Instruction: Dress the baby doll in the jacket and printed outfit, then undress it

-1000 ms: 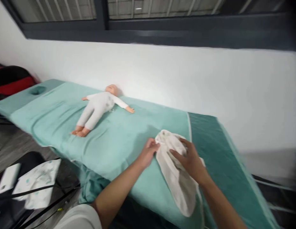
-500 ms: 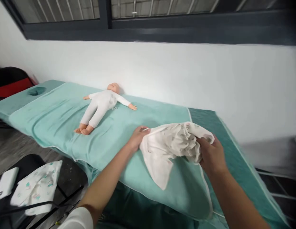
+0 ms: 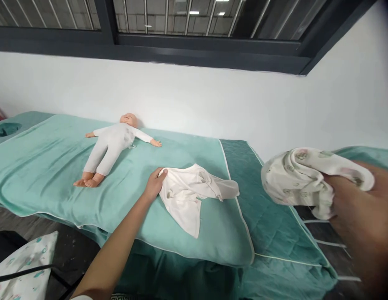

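Observation:
My left hand point(image 3: 154, 183) pinches the upper left edge of a white baby garment point(image 3: 183, 187), which lies loosely spread on the green bed cover with one narrow part reaching right. Off to the right, my right hand point(image 3: 364, 212) is closed around a bunched white printed cloth point(image 3: 292, 177), held in the air beyond the bed's end. Motion smears this hand, and folds hide the cloth's shape. A baby doll point(image 3: 114, 146) in a white long-sleeved suit lies on its back, arms spread, left of my left hand.
The green cover point(image 3: 65, 166) lies over a long bed against the white wall, with a darker quilted sheet point(image 3: 269, 225) at the right end. A patterned cloth point(image 3: 31, 266) and a black cable point(image 3: 21, 273) are at lower left. A dark-framed window point(image 3: 194, 50) is above.
The printed cloth has come away from the white garment and moved right in my right hand. The white garment now lies flatter under my left hand. The view has turned right.

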Demonstrator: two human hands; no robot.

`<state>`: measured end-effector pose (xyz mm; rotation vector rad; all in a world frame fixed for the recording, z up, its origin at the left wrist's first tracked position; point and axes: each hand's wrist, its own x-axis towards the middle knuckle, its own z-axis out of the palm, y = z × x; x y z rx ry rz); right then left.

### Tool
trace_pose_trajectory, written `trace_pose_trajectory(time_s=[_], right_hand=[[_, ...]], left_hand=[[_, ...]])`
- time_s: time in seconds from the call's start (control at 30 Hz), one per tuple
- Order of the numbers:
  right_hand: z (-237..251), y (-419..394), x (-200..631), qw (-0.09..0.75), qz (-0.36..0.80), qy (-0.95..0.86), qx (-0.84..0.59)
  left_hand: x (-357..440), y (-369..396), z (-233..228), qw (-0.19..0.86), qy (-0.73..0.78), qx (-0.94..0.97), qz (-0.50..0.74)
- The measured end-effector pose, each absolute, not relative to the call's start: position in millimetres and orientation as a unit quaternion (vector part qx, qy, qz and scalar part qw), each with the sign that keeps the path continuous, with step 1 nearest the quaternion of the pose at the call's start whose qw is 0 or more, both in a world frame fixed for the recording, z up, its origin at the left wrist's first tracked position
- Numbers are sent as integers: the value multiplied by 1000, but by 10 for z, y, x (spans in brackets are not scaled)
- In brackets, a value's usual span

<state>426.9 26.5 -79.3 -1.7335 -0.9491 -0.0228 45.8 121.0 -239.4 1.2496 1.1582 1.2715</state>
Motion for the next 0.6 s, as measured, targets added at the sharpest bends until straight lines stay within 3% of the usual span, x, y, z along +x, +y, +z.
trace_pose_trajectory(time_s=[0.1, 0.23, 0.3, 0.4, 0.5, 0.6], right_hand=[[-1056, 242, 4468, 437, 20, -427, -792], [-1822, 378, 4585, 268, 137, -564, -769], [-2187, 447, 4598, 216, 106, -615, -751], [-2395, 505, 4526, 202, -9, -624, -755], [-2164, 574, 4160, 232, -62, -661, -711], [-1745, 743, 3476, 294, 56, -767, -567]], left_hand=[[468, 1187, -2379, 482, 478, 513, 525], [469, 1194, -2398, 491, 477, 503, 527], [447, 1228, -2396, 503, 479, 502, 515], [398, 1291, -2274, 499, 481, 537, 479], [377, 1290, -1918, 449, 461, 616, 454], [405, 1194, -1388, 381, 399, 733, 398]])
